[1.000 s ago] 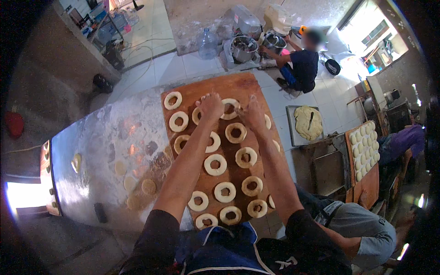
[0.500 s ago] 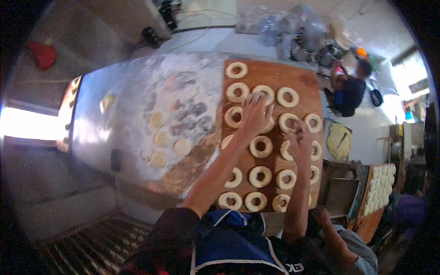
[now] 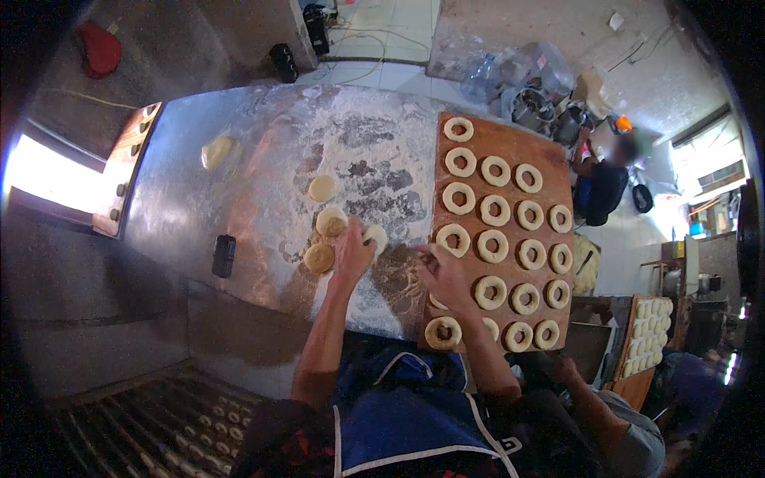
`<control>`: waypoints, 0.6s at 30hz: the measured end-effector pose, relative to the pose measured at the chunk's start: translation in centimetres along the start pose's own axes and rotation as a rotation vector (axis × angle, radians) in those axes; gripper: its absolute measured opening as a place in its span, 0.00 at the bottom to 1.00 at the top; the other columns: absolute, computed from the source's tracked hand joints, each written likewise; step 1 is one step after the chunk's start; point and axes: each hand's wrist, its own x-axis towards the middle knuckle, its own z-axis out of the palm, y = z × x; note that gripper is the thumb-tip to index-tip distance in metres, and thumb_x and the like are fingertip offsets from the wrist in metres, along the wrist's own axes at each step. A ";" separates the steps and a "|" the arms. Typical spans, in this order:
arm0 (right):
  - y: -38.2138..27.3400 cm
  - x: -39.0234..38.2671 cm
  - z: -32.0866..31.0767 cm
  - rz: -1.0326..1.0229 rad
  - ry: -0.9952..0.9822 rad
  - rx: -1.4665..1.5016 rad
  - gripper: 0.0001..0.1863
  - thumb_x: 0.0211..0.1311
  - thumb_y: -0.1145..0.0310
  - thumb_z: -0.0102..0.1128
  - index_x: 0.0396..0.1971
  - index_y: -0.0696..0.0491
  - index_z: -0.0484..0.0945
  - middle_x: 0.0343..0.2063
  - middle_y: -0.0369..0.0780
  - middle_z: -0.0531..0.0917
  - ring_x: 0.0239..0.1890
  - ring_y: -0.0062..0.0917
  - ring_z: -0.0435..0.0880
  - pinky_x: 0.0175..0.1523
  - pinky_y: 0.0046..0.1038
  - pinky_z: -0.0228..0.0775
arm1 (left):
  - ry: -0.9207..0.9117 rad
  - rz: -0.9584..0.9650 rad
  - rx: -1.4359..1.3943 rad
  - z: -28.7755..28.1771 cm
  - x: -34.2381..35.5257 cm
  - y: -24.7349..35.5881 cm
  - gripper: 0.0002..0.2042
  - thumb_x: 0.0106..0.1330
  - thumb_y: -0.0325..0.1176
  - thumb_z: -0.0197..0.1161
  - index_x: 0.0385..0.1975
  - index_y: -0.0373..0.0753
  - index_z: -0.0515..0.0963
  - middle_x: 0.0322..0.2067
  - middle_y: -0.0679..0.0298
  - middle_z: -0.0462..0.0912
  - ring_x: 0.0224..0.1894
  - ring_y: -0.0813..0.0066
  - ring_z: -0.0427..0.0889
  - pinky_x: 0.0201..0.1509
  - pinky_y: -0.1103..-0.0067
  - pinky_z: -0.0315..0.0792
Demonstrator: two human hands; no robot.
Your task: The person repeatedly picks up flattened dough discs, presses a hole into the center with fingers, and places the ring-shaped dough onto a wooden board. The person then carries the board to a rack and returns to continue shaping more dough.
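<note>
My left hand (image 3: pixel 355 248) is closed on a pale dough disc (image 3: pixel 374 237) at the floured middle of the metal table (image 3: pixel 183 199). Other dough discs, one pale (image 3: pixel 323 187), one dusted (image 3: pixel 331 221) and one browner (image 3: pixel 319 257), lie beside it. My right hand (image 3: pixel 438 272), fingers apart and loosely bent with nothing visible in them, hovers by the left edge of the wooden board (image 3: pixel 522 147), which bears several rings of dough (image 3: pixel 496 171).
A dough lump (image 3: pixel 215 151) and a black object (image 3: pixel 224 255) lie leftward. A co-worker (image 3: pixel 606 179) crouches by bowls (image 3: pixel 534 107). Another person's arm (image 3: pixel 590 402) is at lower right, near a board of dough pieces (image 3: pixel 647 334). Racks (image 3: pixel 215 434) stand at lower left.
The view has swung rightward across the table. Both my hands have left the rings on the board and moved down and left, my left hand onto the discs, where it has taken hold of one.
</note>
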 end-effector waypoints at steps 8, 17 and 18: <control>-5.7 5.2 7.8 0.016 -0.169 0.286 0.20 0.58 0.79 0.64 0.52 0.64 0.77 0.42 0.46 0.85 0.44 0.24 0.84 0.49 0.29 0.78 | -0.019 -0.035 -0.723 -6.3 -4.7 -1.6 0.15 0.66 0.27 0.62 0.52 0.32 0.75 0.40 0.60 0.81 0.45 0.73 0.79 0.50 0.74 0.74; -10.5 4.7 13.3 0.081 -0.071 0.516 0.30 0.51 0.83 0.62 0.57 0.59 0.68 0.39 0.45 0.85 0.42 0.27 0.85 0.47 0.29 0.79 | 0.059 0.078 -0.695 -8.0 -5.3 -6.0 0.12 0.66 0.26 0.61 0.48 0.33 0.77 0.40 0.59 0.83 0.44 0.74 0.81 0.46 0.76 0.76; -10.8 4.6 13.5 0.028 -0.113 0.543 0.31 0.51 0.83 0.61 0.58 0.59 0.67 0.40 0.45 0.84 0.42 0.27 0.85 0.47 0.29 0.79 | 0.084 0.101 -0.710 -8.0 -5.5 -6.2 0.13 0.66 0.25 0.61 0.49 0.34 0.76 0.41 0.59 0.83 0.44 0.73 0.81 0.46 0.75 0.77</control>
